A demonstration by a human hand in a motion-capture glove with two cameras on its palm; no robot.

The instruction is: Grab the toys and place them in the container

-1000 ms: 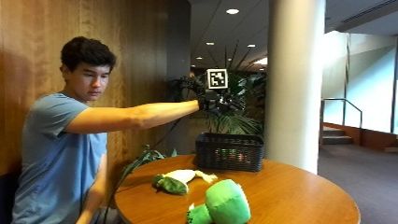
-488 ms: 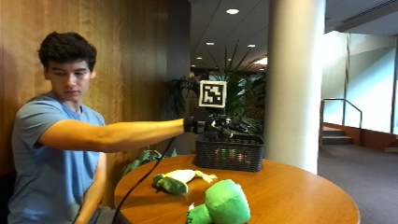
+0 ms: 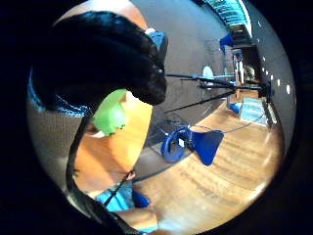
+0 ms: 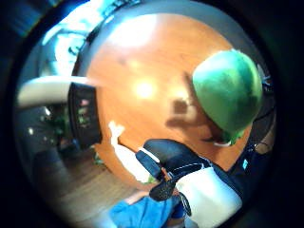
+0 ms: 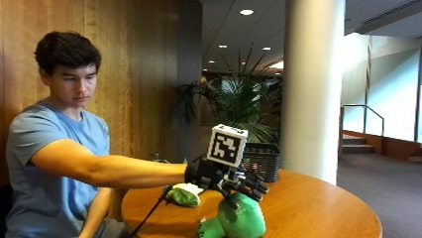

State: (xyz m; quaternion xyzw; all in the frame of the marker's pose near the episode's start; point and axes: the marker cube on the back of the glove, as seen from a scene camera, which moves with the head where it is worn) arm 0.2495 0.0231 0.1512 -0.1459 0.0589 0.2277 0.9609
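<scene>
**Hand above green toy**

Toy [image 5: 240,220], green and round, sits at the surface's [image 5: 316,208] near edge. Right hand [image 5: 227,178] hangs just over it, fingers [image 5: 254,184] spread and holding nothing. A smaller toy [image 5: 183,194] lies beside; the basket [image 5: 260,161] stands behind.

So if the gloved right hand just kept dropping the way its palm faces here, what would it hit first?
Most likely the large green plush toy: the gloved right hand hovers just above it, fingers spread, palm down. The thumb-side palm view shows the toy on the round wooden table. Exact alignment in depth is unclear.
</scene>
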